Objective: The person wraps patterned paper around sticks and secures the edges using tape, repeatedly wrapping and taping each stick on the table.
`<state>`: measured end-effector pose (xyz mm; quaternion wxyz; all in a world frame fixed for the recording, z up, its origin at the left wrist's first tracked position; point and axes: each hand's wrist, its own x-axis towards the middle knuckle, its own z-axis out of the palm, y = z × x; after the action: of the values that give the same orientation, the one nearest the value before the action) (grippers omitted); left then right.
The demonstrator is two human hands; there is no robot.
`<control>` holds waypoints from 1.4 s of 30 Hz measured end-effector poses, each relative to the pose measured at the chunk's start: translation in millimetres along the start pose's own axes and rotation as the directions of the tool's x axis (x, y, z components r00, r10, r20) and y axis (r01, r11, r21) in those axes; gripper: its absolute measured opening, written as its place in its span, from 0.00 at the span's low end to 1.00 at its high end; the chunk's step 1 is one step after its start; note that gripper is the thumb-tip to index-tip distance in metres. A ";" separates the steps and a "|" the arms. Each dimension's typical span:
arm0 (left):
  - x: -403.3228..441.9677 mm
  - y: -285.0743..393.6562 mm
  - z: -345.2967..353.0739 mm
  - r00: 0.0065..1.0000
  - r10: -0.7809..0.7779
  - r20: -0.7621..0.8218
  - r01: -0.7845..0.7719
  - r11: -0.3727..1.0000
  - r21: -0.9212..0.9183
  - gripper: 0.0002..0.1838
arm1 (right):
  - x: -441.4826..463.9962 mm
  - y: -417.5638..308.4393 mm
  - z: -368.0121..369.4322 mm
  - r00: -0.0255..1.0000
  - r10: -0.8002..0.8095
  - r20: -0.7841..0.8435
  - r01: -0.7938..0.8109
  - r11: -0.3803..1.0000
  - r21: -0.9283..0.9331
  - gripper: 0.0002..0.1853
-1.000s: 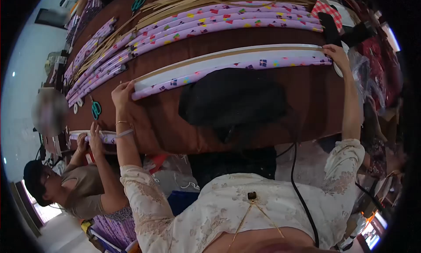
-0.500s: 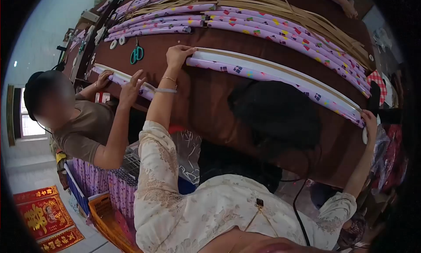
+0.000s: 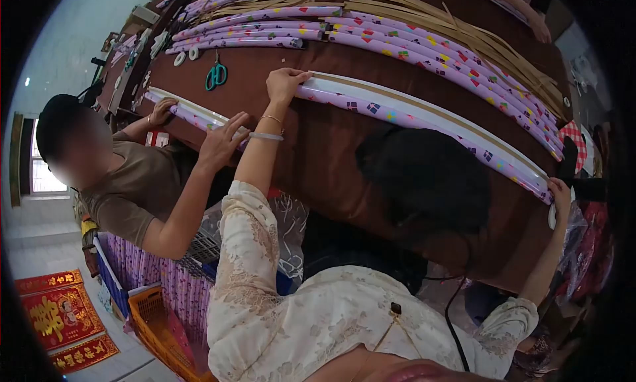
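A long lilac roll of wrapping paper [image 3: 424,126] with printed gift shapes lies across the table in front of me, its white inner side and a brown strip showing along the far edge. My left hand [image 3: 285,86] grips the roll's left end with its fingers closed. At the other end, my right hand [image 3: 560,195] is closed on the paper's right tip. Just below its fingers is a white tape ring [image 3: 552,216]; whether the hand holds that too, I cannot tell.
Several finished lilac rolls [image 3: 437,57] and brown strips [image 3: 457,26] lie at the back of the brown table [image 3: 318,150]. Green scissors [image 3: 216,75] and two white tape rings [image 3: 193,53] lie left. A co-worker [image 3: 136,183] handles another roll [image 3: 192,110]. An orange basket [image 3: 149,309] stands below.
The view has shifted slightly, so the table things sit further right. The co-worker's nearer hand has come down toward their roll. Both my hands stay at the ends of my roll.
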<state>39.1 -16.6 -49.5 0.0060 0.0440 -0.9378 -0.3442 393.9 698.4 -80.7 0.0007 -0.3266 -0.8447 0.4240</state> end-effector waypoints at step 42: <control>21.1 -25.3 12.0 0.974 0.227 0.013 -0.227 0.974 0.027 0.20 | -40.4 -50.5 30.0 0.972 -0.042 -0.230 0.023 0.996 -0.086 0.15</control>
<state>19.6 -29.9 -75.5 0.0399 -0.0650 -0.9415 -0.3283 389.5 633.0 -52.6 0.0925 -0.3598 -0.8610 0.3475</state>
